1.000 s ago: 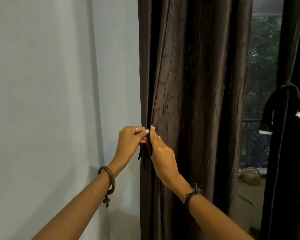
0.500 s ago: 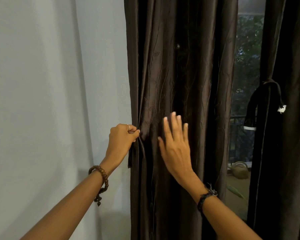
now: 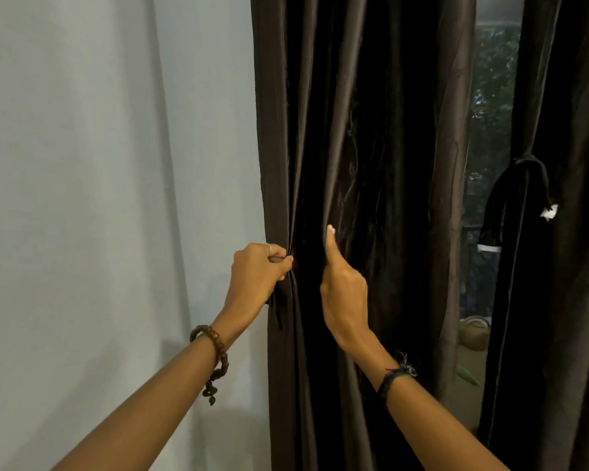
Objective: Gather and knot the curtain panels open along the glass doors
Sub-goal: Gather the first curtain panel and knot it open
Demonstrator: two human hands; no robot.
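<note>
Left grip (image 3: 259, 271) pinches curtain (image 3: 371, 130) edge | right grip (image 3: 342, 294) clutches fold | wall (image 3: 99, 164) left

The left hand (image 3: 259, 271) grips the left edge of the dark brown, shiny curtain panel (image 3: 364, 164), beside the pale grey wall (image 3: 99, 164). At three o'clock from it, the right hand (image 3: 342, 287) reaches into a fold, thumb up. A second dark curtain (image 3: 565, 300) hangs knotted at three o'clock.

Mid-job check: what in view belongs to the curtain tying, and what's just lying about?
Job: left hand gripping near curtain edge; right hand in its folds; tied curtain; glass door.
Lying about: basket; wall.
</note>
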